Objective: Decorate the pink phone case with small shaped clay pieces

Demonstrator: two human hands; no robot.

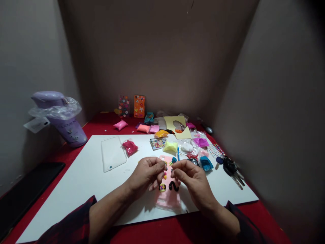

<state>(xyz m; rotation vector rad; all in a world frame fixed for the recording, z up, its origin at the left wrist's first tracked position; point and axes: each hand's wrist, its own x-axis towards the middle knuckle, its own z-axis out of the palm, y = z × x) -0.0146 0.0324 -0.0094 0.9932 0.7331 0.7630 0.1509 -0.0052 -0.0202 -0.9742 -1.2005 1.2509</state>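
Note:
A pink phone case lies on the white board with small clay shapes on it, among them a black squiggle and a round multicoloured piece. My left hand and my right hand hover just above the case, fingertips pinched close together around a tiny bit of clay that is too small to name. A clear phone case and a red clay packet lie to the left.
Several clay packets, yellow, blue and magenta, crowd the board's far right. Keys lie at the right edge. A purple jug stands at the left, a black flat object on the red table, two decorated cases against the wall.

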